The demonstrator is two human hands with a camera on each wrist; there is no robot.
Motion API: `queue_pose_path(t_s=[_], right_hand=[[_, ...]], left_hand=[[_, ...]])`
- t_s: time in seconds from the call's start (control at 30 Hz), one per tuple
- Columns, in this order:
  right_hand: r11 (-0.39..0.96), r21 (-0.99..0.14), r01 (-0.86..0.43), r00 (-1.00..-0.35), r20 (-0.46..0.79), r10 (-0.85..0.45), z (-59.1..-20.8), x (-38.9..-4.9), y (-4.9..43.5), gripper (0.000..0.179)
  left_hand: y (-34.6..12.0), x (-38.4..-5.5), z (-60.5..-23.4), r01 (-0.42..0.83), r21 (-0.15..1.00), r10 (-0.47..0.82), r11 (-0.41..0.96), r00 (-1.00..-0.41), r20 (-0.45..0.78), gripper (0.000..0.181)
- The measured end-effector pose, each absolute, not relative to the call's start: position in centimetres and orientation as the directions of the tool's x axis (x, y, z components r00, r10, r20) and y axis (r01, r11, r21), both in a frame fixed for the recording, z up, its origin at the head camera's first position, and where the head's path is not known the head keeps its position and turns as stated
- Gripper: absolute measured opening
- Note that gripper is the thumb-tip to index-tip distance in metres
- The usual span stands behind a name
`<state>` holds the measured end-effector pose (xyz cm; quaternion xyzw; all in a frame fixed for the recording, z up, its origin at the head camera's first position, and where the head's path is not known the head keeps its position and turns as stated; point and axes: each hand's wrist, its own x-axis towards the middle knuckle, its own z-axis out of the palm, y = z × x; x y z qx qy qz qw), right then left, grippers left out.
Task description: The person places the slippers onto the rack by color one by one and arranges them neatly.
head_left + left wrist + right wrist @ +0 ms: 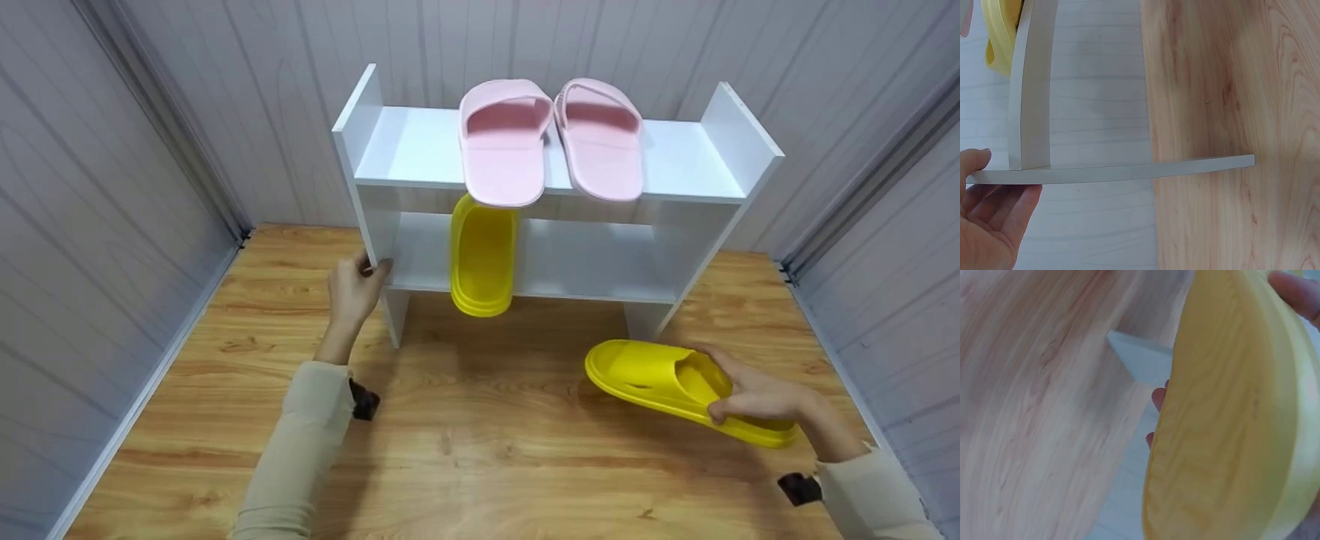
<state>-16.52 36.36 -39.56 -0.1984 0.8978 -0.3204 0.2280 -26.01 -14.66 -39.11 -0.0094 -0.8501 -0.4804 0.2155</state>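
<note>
My left hand (354,292) grips the front edge of the left side panel of a white shoe rack (585,259), thumb on the inner face and fingers outside. In the left wrist view the same panel (1129,173) runs between thumb and fingers. My right hand (765,394) holds a yellow slipper (645,367) by its heel end, above the floor in front of the rack's right leg. Its ridged sole (1219,416) fills much of the right wrist view. The other yellow slipper (484,262) lies on the middle shelf, its toe part hidden under the top shelf.
Two pink slippers (504,150) sit side by side on the top shelf (420,146), heels over its front edge. The rack stands on a wood-patterned floor (450,450), with a panelled wall (300,97) behind and walls at both sides.
</note>
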Motion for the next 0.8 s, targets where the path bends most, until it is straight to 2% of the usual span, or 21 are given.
queue_pose_path(t_s=[0.2, 0.43, 0.8], right_hand=[[0.702, -0.659, -0.268, -0.830, -0.212, -0.516, -38.9, -16.3, 35.1, 0.094], [0.609, -0.668, -0.427, -0.816, -0.006, -0.578, -38.7, -16.3, 34.2, 0.092], [0.642, -0.645, -0.415, -0.877, 0.097, -0.470, -36.9, -15.6, 31.8, 0.097]], left_hand=[[-14.6, -26.0, -39.1, 0.229, 0.814, -0.198, 0.533, -0.902, 0.383, 0.026], [-14.7, -26.0, -39.2, 0.236, 0.824, -0.176, 0.516, -0.912, 0.371, 0.029], [-14.6, -26.1, -39.3, 0.243, 0.831, -0.185, 0.500, -0.908, 0.377, 0.027]])
